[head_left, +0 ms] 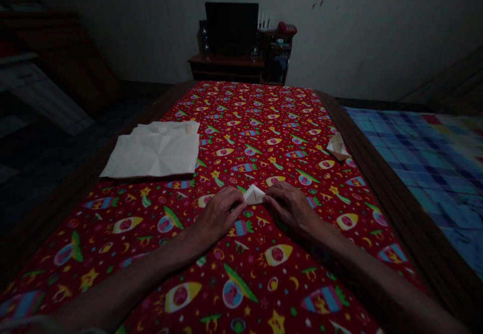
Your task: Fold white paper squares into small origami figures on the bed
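Observation:
Between my two hands is a small piece of folded white paper, with a peaked top edge. My left hand pinches its left end between thumb and fingers. At the right end, my right hand is closed on the same paper. Both hands stay low over a red cloth printed with rockets and stars. A stack of creased white paper sheets lies on the cloth, ahead and to the left. Near the cloth's right edge sits a small folded paper piece, white and tan.
Dark wooden edging runs along the cloth's right side. Beyond it is a blue checked cloth. A black monitor stands on a wooden desk by the far wall, with a red telephone to its right.

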A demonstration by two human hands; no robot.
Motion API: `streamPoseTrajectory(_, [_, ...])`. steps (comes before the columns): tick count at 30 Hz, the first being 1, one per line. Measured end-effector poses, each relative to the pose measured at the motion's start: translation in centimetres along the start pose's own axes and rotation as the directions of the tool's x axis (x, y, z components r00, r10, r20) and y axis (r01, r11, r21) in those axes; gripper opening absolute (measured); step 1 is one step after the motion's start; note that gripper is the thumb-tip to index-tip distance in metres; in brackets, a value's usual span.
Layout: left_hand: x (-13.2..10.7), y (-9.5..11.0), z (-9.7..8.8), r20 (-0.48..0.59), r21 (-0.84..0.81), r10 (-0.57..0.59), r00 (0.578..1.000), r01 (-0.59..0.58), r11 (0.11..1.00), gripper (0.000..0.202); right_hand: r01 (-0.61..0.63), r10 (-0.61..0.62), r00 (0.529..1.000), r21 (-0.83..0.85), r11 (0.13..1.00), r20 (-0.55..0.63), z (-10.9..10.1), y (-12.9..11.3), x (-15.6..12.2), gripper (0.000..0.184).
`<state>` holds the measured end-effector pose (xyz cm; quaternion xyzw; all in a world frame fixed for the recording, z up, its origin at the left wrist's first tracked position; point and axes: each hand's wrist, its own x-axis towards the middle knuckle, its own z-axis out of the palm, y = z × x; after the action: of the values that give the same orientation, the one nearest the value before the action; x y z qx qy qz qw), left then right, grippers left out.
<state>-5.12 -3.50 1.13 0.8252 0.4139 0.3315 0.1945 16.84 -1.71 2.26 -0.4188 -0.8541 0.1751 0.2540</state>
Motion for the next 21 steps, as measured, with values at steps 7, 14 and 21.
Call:
streamPoseTrajectory(7, [0.4, 0.2, 0.1, -0.023, 0.094, -0.099, 0.995, 0.101, 0.991, 0.015, -0.056, 0.045, 0.998, -0.266, 0.962, -0.048, 0.8, -0.5, 0.2, 0.027])
streamPoseTrajectory(14, [0.5, 0.0, 0.3, 0.027, 0.222, -0.066, 0.997, 0.059, 0.973, 0.015, -0.033, 0.021, 0.998, -0.243, 0.969, -0.052, 1.0, -0.2, 0.2, 0.022])
streamPoseTrajectory(21, [0.5, -0.1, 0.3, 0.079, 0.397, -0.060, 0.995, 0.024, 0.918, 0.016, -0.016, 0.000, 0.999, -0.292, 0.956, -0.053, 1.2, 0.0, 0.1, 0.018])
